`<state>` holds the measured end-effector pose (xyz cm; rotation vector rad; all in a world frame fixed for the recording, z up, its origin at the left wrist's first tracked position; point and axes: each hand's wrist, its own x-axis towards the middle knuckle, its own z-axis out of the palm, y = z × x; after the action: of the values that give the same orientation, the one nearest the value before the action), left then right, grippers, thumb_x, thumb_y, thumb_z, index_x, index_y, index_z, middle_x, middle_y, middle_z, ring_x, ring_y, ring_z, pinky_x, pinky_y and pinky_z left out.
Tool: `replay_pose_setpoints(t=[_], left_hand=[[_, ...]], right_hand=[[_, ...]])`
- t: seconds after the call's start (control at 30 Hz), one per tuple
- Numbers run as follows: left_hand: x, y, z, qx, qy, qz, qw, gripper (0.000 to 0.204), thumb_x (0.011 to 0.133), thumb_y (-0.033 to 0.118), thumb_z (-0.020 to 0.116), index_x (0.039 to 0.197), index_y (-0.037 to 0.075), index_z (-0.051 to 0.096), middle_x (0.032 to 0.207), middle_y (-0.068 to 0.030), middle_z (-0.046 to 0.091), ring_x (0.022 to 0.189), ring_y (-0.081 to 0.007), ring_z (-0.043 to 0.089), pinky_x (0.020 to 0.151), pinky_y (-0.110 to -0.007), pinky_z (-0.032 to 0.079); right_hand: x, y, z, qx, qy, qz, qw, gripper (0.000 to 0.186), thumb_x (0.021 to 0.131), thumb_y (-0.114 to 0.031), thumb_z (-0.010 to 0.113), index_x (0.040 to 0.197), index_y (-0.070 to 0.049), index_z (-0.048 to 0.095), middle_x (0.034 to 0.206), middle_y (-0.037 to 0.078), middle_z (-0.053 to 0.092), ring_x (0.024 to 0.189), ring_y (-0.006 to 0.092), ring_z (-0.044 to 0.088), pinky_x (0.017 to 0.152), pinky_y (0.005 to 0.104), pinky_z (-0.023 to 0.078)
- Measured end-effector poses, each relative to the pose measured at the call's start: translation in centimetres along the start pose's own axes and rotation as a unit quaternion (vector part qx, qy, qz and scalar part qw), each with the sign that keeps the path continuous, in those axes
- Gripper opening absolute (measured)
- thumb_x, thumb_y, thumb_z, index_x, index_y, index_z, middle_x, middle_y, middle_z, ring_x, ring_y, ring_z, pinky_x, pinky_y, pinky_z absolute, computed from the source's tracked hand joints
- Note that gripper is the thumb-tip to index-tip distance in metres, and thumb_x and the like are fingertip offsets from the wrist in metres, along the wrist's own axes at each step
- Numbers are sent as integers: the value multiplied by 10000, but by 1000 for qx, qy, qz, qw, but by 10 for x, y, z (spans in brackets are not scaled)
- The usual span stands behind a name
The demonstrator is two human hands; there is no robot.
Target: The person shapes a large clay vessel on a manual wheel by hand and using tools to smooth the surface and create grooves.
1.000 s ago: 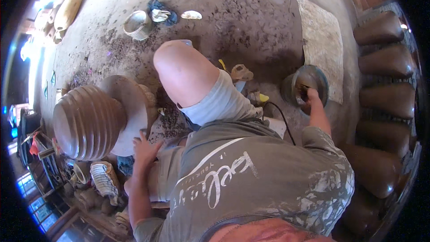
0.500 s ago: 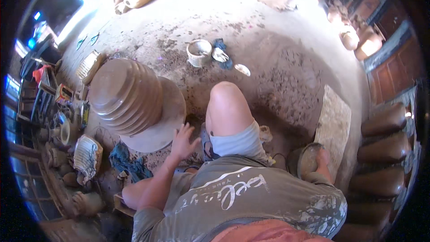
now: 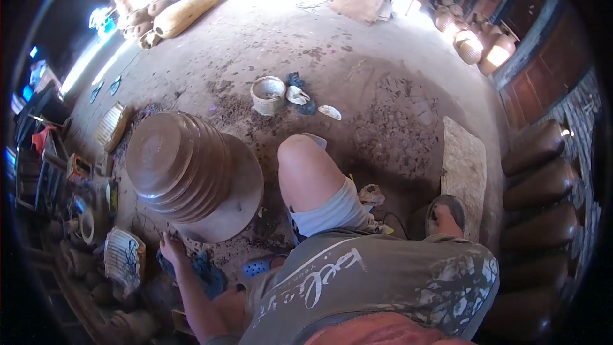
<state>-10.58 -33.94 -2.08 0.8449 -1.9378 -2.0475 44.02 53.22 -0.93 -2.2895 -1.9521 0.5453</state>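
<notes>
A large, ridged brown clay form (image 3: pixel 175 163) with a smooth, rounded top stands on a round disc (image 3: pixel 246 182) at the left. My left hand (image 3: pixel 171 247) is just below the disc's near edge, by a dark blue cloth (image 3: pixel 207 275). Its fingers look curled together; anything in them is too small to make out. At my right side, my right hand (image 3: pixel 447 218) reaches into the mouth of a bucket (image 3: pixel 421 222) holding something grey. The fingers of that hand are hidden.
A pale basket (image 3: pixel 268 103) stands ahead among clay crumbs, beside dark cloth and a white piece. Ribbed pale trays (image 3: pixel 124 255) lie at left. A flat board (image 3: pixel 463 166) is beyond the bucket. Several brown jars (image 3: pixel 539 185) line the right side; a long gourd-like form (image 3: pixel 185 13) lies far left.
My left hand has moved left and down, from beside the disc toward the blue cloth, its spread fingers drawing together. My right hand stays at the bucket. The view has tilted up.
</notes>
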Motion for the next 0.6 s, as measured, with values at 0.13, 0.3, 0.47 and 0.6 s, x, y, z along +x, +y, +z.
replay_pose_setpoints(t=[0.13, 0.3, 0.47, 0.6], left_hand=[[22, -8, 37, -62, -141, -91, 984, 672, 984, 551, 581, 1419, 39, 550, 1247, -119, 662, 1029, -248, 638, 880, -412, 487], [-37, -18, 54, -18, -12, -224, 974, 912, 958, 744, 469, 1507, 17, 460, 1453, -180, 548, 1333, -341, 509, 1107, -498, 387], [-165, -2, 124, -30, 130, -223, 966, 819, 1063, 635, 302, 1528, -33, 402, 1526, -189, 493, 1376, -332, 491, 1157, -445, 356], [-243, -68, 165, -161, 127, -116, 972, 808, 1068, 620, 320, 1526, -41, 399, 1518, -194, 499, 1380, -315, 472, 1150, -433, 354]], right_hand=[[5, -1, 9, 98, -44, 14, 994, 339, 928, -342, 641, 1091, -55, 719, 1126, 166, 701, 981, 363, 672, 850, 484, 549], [11, -42, 14, 301, -181, 32, 936, 316, 890, -310, 703, 1071, -51, 705, 1081, 146, 703, 914, 351, 675, 800, 478, 562], [24, -181, 6, 386, -249, -134, 878, 314, 852, -279, 765, 1051, -48, 690, 1037, 126, 706, 847, 339, 677, 750, 472, 574], [-110, -410, 10, 234, -239, -457, 824, 134, 920, -60, 715, 1045, -16, 698, 891, 19, 625, 768, 108, 566, 673, 288, 496]])
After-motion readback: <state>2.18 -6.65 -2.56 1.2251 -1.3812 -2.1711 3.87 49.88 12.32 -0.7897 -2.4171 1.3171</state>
